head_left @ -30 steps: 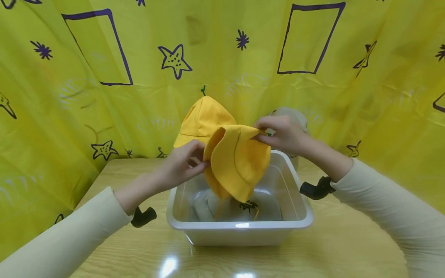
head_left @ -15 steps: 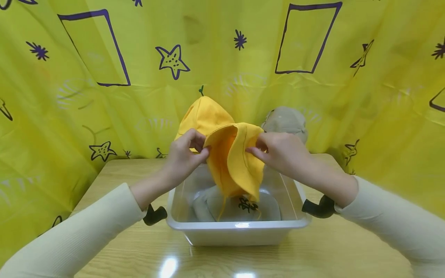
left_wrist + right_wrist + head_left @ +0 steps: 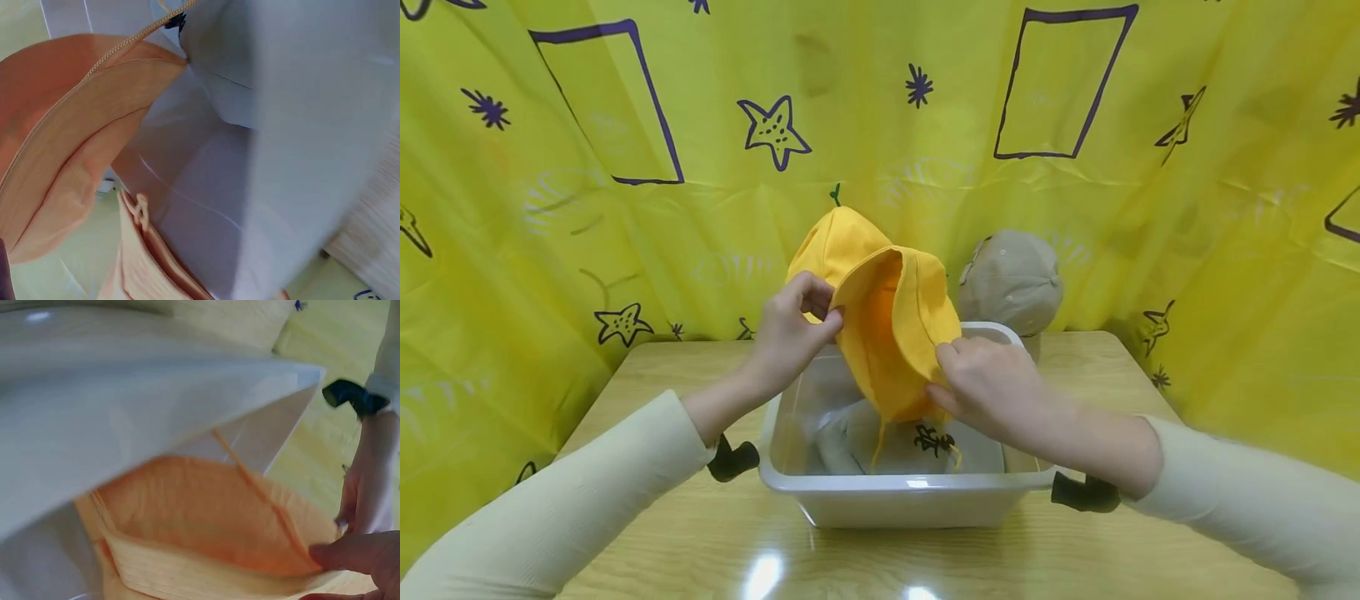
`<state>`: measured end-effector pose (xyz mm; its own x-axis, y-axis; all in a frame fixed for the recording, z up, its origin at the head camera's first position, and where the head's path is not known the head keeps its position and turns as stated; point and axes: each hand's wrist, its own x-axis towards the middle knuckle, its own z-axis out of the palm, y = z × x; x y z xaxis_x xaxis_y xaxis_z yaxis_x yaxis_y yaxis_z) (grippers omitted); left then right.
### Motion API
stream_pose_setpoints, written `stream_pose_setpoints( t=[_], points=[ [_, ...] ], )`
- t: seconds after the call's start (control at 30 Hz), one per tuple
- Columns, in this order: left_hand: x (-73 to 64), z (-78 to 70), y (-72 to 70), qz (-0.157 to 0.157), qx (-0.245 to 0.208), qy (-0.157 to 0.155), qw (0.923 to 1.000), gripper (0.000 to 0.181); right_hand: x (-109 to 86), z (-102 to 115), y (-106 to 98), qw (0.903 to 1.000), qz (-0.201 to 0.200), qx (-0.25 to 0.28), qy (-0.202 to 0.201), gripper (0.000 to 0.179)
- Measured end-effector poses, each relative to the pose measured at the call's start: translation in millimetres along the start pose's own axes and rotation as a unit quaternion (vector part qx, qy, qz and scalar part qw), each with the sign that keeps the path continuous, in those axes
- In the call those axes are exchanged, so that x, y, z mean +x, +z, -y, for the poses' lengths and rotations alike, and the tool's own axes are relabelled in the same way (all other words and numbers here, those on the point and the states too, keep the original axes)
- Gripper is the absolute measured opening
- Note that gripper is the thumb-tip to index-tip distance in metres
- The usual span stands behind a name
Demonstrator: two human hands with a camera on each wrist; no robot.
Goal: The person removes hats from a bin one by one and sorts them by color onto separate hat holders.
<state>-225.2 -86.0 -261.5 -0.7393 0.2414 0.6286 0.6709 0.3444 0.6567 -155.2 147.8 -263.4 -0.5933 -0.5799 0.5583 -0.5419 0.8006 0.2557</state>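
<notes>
A yellow bucket hat with thin cords hangs between my hands above the white plastic basin, its opening facing me. My left hand pinches the brim at the left. My right hand grips the brim at the lower right; its thumb presses the brim in the right wrist view. In the left wrist view the hat looks orange, and its cord crosses the brim. Inside the basin lies a grey-green cap with black stitched lettering, partly hidden behind the hat.
Behind the basin stands another yellow hat with a green sprout on its crown. A khaki cap sits raised at the back right. The wooden table reaches back to a yellow curtain with purple drawings.
The hat has turned so that its opening faces me more, and has risen slightly. My right hand has slid from the hat's upper right down to the lower brim. My left hand keeps hold.
</notes>
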Motion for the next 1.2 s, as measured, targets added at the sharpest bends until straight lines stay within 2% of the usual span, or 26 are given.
stream_pose_setpoints(
  t=[0.2, 0.4, 0.47, 0.57, 0.67, 0.73, 0.8, 0.87, 0.97, 1.2],
  points=[
    [-4.5, 8.5, -9.7, -0.006, 0.024, -0.006, 0.9997, 0.013, -2.3, -21.8, 1.1, 0.9957, -0.005, 0.081, 0.044, 0.016],
    [-9.9, 16.1, -21.3, 0.005, 0.044, -0.007, 0.999, 0.013, 0.4, -59.0, 5.4, 0.977, 0.035, 0.183, 0.104, 0.01],
    [-11.7, 19.8, -23.9, 0.016, 0.062, -0.015, 0.9978, 0.012, -0.1, -68.9, 8.9, 0.9714, 0.034, 0.204, 0.117, 0.011],
    [-14.0, 27.2, -26.1, 0.052, 0.108, -0.041, 0.992, 0.012, -3.3, -77.8, 12.9, 0.9693, 0.02, 0.218, 0.112, 0.014],
    [-15.4, 35.0, -26.8, 0.106, 0.146, -0.078, 0.9805, 0.013, -7.0, -82.1, 16.0, 0.9728, -0.009, 0.215, 0.086, 0.018],
    [-15.8, 38.7, -26.9, 0.139, 0.142, -0.111, 0.9738, 0.014, -8.8, -84.5, 18.3, 0.9755, -0.03, 0.208, 0.066, 0.021],
    [-16.0, 40.8, -27.0, 0.155, 0.13, -0.136, 0.9697, 0.014, -9.7, -87.3, 20.2, 0.9778, -0.052, 0.197, 0.049, 0.024],
    [-16.3, 41.8, -27.4, 0.154, 0.104, -0.154, 0.9706, 0.013, -10.2, -90.7, 20.8, 0.9793, -0.065, 0.187, 0.043, 0.025],
    [-16.9, 40.6, -28.3, 0.134, 0.073, -0.162, 0.9749, 0.011, -10.6, -96.2, 19.1, 0.9787, -0.08, 0.184, 0.041, 0.025],
    [-15.6, 27.0, -29.3, 0.074, 0.008, -0.123, 0.9896, 0.009, -9.1, -101.0, 8.8, 0.9734, -0.119, 0.19, 0.047, 0.021]
  ],
)
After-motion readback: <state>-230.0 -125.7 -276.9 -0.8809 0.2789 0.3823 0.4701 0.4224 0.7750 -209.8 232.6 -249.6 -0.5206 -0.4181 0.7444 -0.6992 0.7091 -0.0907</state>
